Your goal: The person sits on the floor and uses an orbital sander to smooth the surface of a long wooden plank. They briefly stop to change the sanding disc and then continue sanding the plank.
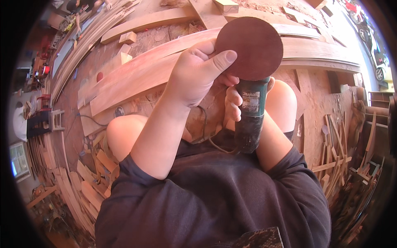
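A round reddish-brown sanding disc (253,47) faces up in front of me and covers the head of a green and black power sander (249,115). My left hand (197,71) pinches the disc's left edge, thumb on its face and the other fingers partly behind it. Wrapped around the sander's green body is my right hand (232,103), its fingers showing at the left side and the rest hidden by the tool. The tool's black end points toward my chest, and a cord (221,147) curves away from it. Whether the disc is fully seated is hidden.
Long pale boards (136,80) lie across the floor ahead. Wood offcuts (89,190) pile up at left, with thin sticks (333,140) at right. A stool (57,120) stands far left. Another person's hand (77,31) shows at the upper left; motorbikes (366,37) stand upper right.
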{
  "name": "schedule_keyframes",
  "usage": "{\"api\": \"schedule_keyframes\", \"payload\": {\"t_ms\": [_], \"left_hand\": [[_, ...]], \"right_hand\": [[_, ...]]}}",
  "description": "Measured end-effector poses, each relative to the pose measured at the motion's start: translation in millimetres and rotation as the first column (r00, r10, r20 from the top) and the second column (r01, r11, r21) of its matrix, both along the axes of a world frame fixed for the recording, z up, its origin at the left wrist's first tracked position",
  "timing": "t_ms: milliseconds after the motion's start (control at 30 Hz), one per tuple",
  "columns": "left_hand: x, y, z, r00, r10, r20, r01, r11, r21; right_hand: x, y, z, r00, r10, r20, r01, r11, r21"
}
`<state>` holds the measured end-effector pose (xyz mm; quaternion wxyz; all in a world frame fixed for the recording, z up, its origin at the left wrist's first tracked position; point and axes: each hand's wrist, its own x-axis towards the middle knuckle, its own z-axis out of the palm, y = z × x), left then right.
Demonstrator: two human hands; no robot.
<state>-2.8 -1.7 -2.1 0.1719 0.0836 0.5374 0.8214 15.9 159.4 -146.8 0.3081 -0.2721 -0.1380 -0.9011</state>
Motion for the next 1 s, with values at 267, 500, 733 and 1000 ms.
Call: {"api": "schedule_keyframes", "payload": {"t_ms": [267, 500, 733, 1000], "left_hand": [[-6.9, -9.2, 1.7, 0.996, -0.009, -0.084, -0.003, 0.991, -0.136], [-26.4, -5.5, 16.5, 0.424, -0.069, -0.903, -0.709, 0.594, -0.379], [-12.4, -15.6, 23.0, 0.496, -0.219, -0.840, -0.719, 0.439, -0.539], [-6.4, -60.8, -21.7, 0.860, 0.511, 0.002, -0.506, 0.851, 0.139]], "right_hand": [[4.6, -0.4, 12.2, 0.981, -0.116, 0.157, 0.105, 0.992, 0.074], [10.9, 0.2, 21.4, 0.986, 0.053, 0.161, -0.094, 0.960, 0.263], [24.0, -18.5, 40.9, 0.963, 0.121, 0.239, -0.214, 0.886, 0.412], [19.1, -32.3, 72.7, 0.995, -0.075, -0.068, 0.096, 0.494, 0.864]]}}
